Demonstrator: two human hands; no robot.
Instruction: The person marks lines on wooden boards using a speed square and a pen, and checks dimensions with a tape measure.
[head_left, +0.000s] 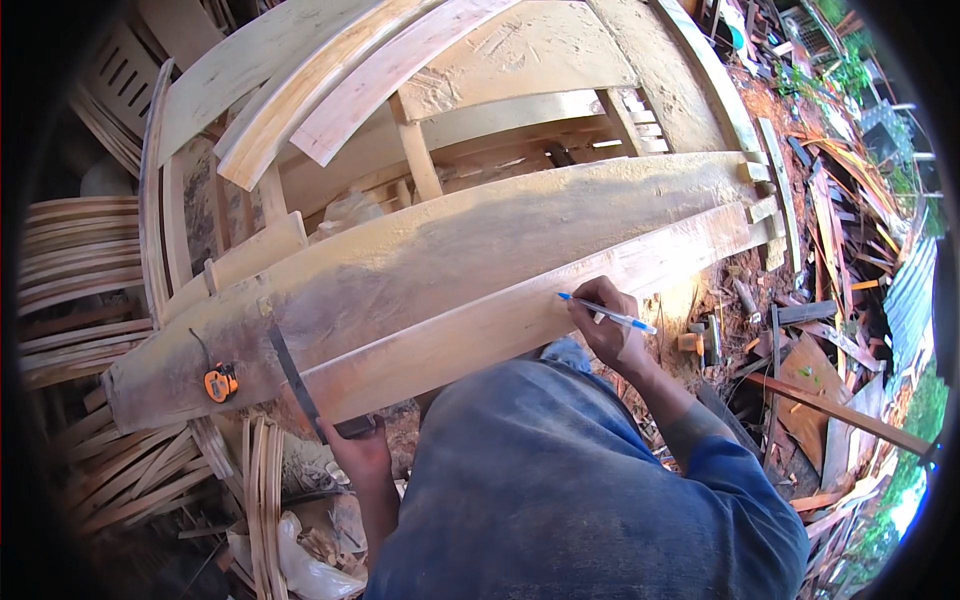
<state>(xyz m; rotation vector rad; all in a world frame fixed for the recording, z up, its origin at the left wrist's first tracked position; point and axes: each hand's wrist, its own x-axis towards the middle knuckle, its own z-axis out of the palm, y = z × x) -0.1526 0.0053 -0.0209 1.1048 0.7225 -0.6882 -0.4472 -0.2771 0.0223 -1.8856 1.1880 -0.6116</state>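
A long pale wooden board (450, 345) lies slantwise along the near side of a dusty workbench plank (450, 247). My left hand (358, 450) grips the dark stock of a try square (296, 379) at the board's left end. The square's metal blade extends away from me past that end, over the plank. In my right hand (609, 319) is a ballpoint pen with a blue cap on its rear end (634, 324). The hand is by the board's near edge, right of its middle, and the blue pen tip points left over the wood. Whether the tip touches the board I cannot tell.
An orange tape measure (221, 383) rests on the plank's left part. Beyond it, curved boards (405, 82) lie across a wooden frame. Stacked curved slats (82, 255) stand at left. A hammer-like tool (701, 341) and wood scraps (817, 405) cover the ground at right.
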